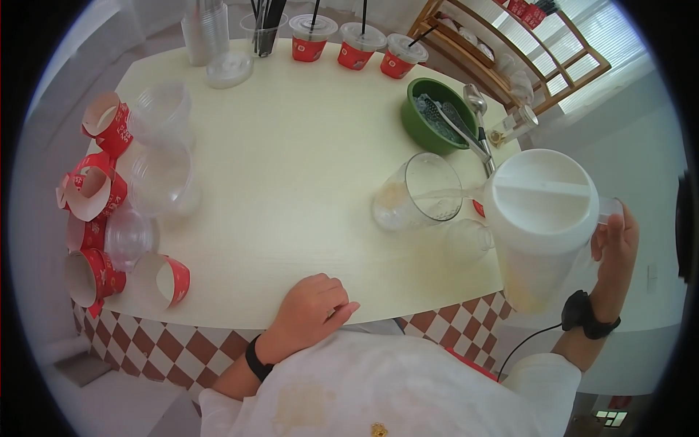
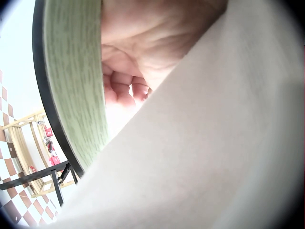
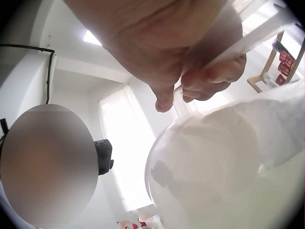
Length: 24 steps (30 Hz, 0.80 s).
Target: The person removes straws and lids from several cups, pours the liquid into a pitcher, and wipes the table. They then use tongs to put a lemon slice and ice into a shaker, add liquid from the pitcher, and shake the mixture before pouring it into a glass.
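My right hand [image 1: 616, 240] grips the handle of a big white-lidded plastic pitcher [image 1: 540, 218], tilted with its spout to the left. A pale stream runs from the spout into a wide clear glass [image 1: 397, 207] that holds ice-like lumps and some yellowish bits low down. Beside it, under the spout, stands a small clear glass vessel [image 1: 472, 239]. In the right wrist view the fingers [image 3: 214, 78] curl round the handle above the pitcher's rounded body [image 3: 205, 162]. My left hand [image 1: 314, 309] rests on the table's front edge, loosely curled with nothing in it.
A green bowl [image 1: 416, 131] with ice and a slotted utensil stands behind the glass, near a lidded jar [image 1: 518, 124]. Red cup sleeves [image 1: 98, 189] and clear cups [image 1: 162, 178] line the left side. Lidded red cups [image 1: 309, 49] with straws stand along the back.
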Available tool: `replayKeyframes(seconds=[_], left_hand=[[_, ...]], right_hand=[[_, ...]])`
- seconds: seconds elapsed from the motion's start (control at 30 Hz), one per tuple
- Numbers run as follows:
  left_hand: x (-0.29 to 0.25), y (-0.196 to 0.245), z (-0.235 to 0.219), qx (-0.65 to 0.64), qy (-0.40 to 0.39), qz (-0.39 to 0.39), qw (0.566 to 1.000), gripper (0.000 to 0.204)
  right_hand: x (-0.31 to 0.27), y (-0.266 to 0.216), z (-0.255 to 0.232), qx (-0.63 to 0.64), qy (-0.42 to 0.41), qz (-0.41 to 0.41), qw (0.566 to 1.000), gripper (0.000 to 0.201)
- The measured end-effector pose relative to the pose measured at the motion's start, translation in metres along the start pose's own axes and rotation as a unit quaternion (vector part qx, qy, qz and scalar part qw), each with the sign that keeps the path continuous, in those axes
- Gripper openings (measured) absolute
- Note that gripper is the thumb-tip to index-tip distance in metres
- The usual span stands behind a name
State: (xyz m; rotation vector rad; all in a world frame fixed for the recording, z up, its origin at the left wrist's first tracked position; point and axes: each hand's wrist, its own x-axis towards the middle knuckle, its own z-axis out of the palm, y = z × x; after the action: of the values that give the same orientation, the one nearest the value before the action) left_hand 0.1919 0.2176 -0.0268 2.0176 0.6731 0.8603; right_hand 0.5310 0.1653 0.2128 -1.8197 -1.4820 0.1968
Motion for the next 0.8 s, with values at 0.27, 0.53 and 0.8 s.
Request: replayKeyframes(seconds=[0.27,0.53,0.8], left_hand=[[0.001,0.001,0.0,0.008,-0.002,-0.008,1.0,0.021],[0.001,0.003,0.001,-0.008,0.0,-0.017,1.0,0.025],[0.001,0.002,0.001,0.006,-0.004,-0.018,1.0,0.024]], right_hand=[[-0.002,-0.002,-0.002,-0.006,-0.008,-0.006,1.0,0.052],[-0.005,0.0,-0.002,0.012,0.005,-0.007,1.0,0.052],[-0.021,0.026,-0.007,0.151,0.125,0.024,0.98,0.055]])
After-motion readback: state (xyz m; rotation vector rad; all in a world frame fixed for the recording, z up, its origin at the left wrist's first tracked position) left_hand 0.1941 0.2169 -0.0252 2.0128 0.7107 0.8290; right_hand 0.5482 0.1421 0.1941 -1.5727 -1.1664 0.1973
